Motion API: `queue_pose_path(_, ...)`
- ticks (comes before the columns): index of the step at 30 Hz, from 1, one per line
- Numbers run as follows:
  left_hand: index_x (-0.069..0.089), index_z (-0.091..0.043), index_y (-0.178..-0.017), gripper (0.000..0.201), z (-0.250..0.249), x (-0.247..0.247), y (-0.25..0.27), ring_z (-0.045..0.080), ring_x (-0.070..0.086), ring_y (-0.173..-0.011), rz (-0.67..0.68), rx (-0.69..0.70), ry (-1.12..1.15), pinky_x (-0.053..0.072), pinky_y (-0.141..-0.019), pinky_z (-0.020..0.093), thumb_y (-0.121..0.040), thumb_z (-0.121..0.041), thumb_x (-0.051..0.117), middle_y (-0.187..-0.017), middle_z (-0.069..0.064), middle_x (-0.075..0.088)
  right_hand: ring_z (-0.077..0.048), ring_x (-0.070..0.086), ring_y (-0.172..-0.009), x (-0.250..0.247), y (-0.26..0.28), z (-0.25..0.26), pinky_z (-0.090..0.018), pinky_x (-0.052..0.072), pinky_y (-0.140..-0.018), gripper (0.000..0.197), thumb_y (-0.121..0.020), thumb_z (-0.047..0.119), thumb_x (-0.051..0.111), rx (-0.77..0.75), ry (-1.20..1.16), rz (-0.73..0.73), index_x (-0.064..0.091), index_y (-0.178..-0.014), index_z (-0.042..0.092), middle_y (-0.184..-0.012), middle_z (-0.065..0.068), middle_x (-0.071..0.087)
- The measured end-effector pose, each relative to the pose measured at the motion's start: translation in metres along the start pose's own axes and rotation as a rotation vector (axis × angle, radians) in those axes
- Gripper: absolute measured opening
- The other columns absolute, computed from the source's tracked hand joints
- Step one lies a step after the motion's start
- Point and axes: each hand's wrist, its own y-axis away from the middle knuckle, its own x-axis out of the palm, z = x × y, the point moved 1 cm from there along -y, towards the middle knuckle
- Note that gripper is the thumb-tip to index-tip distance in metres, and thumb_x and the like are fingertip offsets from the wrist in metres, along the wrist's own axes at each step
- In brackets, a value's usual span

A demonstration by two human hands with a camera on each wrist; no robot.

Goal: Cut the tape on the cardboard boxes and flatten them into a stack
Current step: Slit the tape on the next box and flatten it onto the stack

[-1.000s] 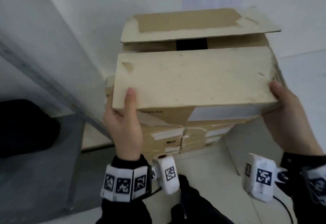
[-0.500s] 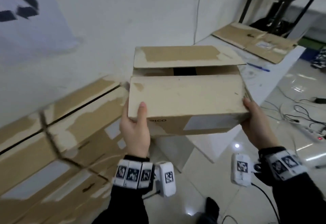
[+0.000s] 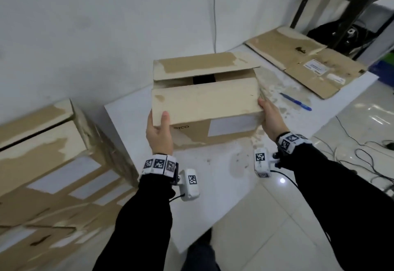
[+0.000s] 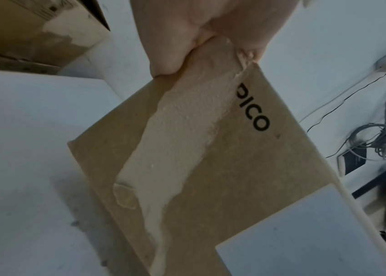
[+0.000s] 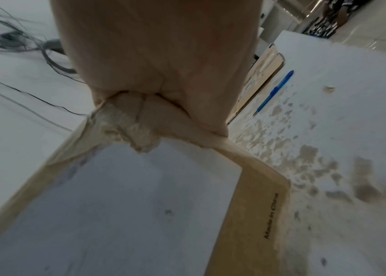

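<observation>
A brown cardboard box (image 3: pixel 204 100) with a white label and torn pale patches is held between both hands over the white table (image 3: pixel 223 164). Its two top flaps stand slightly apart, with a dark gap between them. My left hand (image 3: pixel 160 130) grips the near left corner, thumb on the top flap. My right hand (image 3: pixel 269 110) grips the near right corner. The left wrist view shows the box side (image 4: pixel 210 168) printed "PICO" under my left hand (image 4: pixel 201 33). In the right wrist view my right hand (image 5: pixel 159 74) clamps the box corner (image 5: pixel 140 205). A blue cutter (image 3: pixel 295 101) lies on the table to the right.
Flattened cardboard (image 3: pixel 307 61) lies at the table's far right end. Larger taped boxes (image 3: pixel 49 164) are stacked on the floor at left. Cables (image 3: pixel 362 151) trail over the tiled floor on the right. A dark metal shelf (image 3: pixel 341 4) stands behind. The wall runs close behind the table.
I have carried the box away from the stack at left and rightward to above the white table. Both hands keep the same grip on its near corners.
</observation>
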Motion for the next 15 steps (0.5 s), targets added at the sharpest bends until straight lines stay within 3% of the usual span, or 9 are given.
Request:
queue_pose_path(2,0.05,-0.009,-0.135,0.043,0.008,0.018,-0.007,0.002,0.062,-0.099,-0.027,-0.018,0.0,0.049,-0.093,0.024,-0.096,-0.027,0.055,-0.12,0.002,0.064,-0.018,0.053,-0.122,-0.014,-0.037,-0.01,-0.045,0.037,-0.109,0.083,-0.061,0.069,0.069,0.024,0.014,0.014,0.054,-0.131,0.027,-0.134,0.004,0.056)
queue_pose_path(4,0.051,-0.01,-0.135,0.043,0.019,0.033,-0.005,0.013,0.059,-0.111,-0.052,-0.045,0.007,0.048,-0.095,0.023,-0.095,-0.027,0.055,-0.125,0.004,0.062,-0.018,0.052,-0.123,-0.034,-0.073,-0.034,-0.047,0.036,-0.109,0.087,-0.058,0.072,0.07,0.071,0.036,0.028,0.054,-0.131,0.029,-0.135,0.005,0.055)
queue_pose_path(7,0.047,-0.011,-0.138,0.047,0.034,0.046,0.008,0.005,0.057,-0.114,-0.054,-0.087,0.008,0.045,-0.091,0.011,-0.095,-0.025,0.056,-0.129,0.0,0.058,-0.016,0.048,-0.127,-0.043,-0.076,-0.046,-0.049,0.034,-0.11,0.082,-0.058,0.076,0.069,0.175,0.063,0.004,0.054,-0.129,0.037,-0.138,0.009,0.052)
queue_pose_path(9,0.044,-0.012,-0.14,0.05,0.043,0.048,0.015,-0.003,0.057,-0.111,-0.058,-0.093,0.023,0.045,-0.089,0.01,-0.094,-0.026,0.057,-0.129,-0.002,0.058,-0.016,0.051,-0.125,-0.031,-0.057,-0.03,-0.046,0.037,-0.108,0.064,-0.073,0.067,0.063,0.183,0.068,0.044,0.056,-0.128,0.035,-0.134,0.008,0.056)
queue_pose_path(11,0.044,-0.012,-0.14,0.055,0.046,0.048,0.013,-0.001,0.058,-0.111,-0.064,-0.088,0.02,0.046,-0.088,0.012,-0.091,-0.031,0.058,-0.127,-0.004,0.06,-0.013,0.05,-0.126,-0.03,-0.054,-0.031,-0.04,0.037,-0.107,0.052,-0.088,0.052,0.051,0.152,0.079,0.063,0.05,-0.135,0.03,-0.136,0.008,0.054)
queue_pose_path(15,0.046,-0.009,-0.137,0.047,0.048,0.05,0.002,-0.003,0.059,-0.106,-0.067,-0.111,-0.019,0.048,-0.086,0.012,-0.094,-0.026,0.057,-0.127,0.004,0.059,-0.008,0.037,-0.136,-0.043,-0.058,-0.034,-0.043,0.029,-0.112,0.069,-0.084,0.067,0.049,0.194,0.136,0.149,0.03,-0.145,0.04,-0.147,0.016,0.039)
